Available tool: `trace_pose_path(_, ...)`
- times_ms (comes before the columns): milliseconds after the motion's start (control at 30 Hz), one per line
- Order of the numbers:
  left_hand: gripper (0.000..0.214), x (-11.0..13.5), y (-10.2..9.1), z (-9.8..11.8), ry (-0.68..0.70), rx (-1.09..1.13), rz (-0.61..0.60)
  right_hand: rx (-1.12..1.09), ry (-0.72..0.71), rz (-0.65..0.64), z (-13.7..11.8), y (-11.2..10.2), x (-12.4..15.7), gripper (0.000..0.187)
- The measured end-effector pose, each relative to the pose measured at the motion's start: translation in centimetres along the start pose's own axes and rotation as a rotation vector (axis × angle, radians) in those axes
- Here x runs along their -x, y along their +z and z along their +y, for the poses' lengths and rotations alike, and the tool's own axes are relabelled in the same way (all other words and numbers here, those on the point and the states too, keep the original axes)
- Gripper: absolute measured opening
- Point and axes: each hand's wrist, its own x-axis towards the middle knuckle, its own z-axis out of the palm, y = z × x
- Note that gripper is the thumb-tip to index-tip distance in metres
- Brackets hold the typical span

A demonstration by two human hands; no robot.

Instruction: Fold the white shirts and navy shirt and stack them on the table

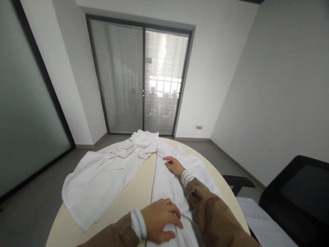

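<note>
Brown sleeves [218, 216] reach over the round desk [144, 178], with striped cuffs [138, 223] at their ends. I see the left hand [160, 219] on a long white cloth [164, 175], its fingers bent a little and not closed on anything I can make out. Farther up the same cloth, the right hand [176, 166] rests with thumb and fingers apart, gripping nothing. I think both hands sit there so the cloth lies flat and does not slip. It runs under them, thin and soft, with small creases. Left of both hands lies a wide white garment [102, 185], maybe spread out so it lies smooth. It has a thin pocket line and bunched wrinkles at its far end. Right of the right hand stands a black chair [305, 195] with a mesh back.
</note>
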Motion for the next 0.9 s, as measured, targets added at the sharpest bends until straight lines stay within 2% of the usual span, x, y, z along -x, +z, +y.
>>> trace_pose_path(133,0.035,0.1,0.8,-0.7,0.024,-0.059,-0.021,0.199,-0.068,-0.004,-0.3,-1.3,0.6,0.043)
trace_pose_path(233,0.032,0.2,0.6,-1.1,0.005,-0.065,-0.01,0.391,-0.034,0.031,-0.5,-2.8,1.3,0.053)
trace_pose_path(333,0.027,0.4,-0.1,-1.6,-0.043,-0.065,-0.018,0.56,0.111,0.025,-0.3,-3.8,2.1,0.069)
trace_pose_path(467,0.025,0.6,-1.2,-2.4,-0.161,-0.104,0.009,0.761,0.371,-0.142,0.8,-3.8,3.0,0.086)
trace_pose_path(567,0.021,0.8,-1.7,-2.9,-0.236,-0.151,0.054,0.775,0.437,-0.107,1.6,-3.3,2.9,0.088)
trace_pose_path(733,0.03,1.1,-1.3,-3.5,-0.254,-0.192,0.119,0.725,0.408,-0.042,1.6,-4.0,1.8,0.083)
trace_pose_path(900,0.068,1.5,-0.6,-3.9,-0.214,-0.156,0.092,0.68,0.258,-0.079,2.3,-6.3,2.1,0.074)
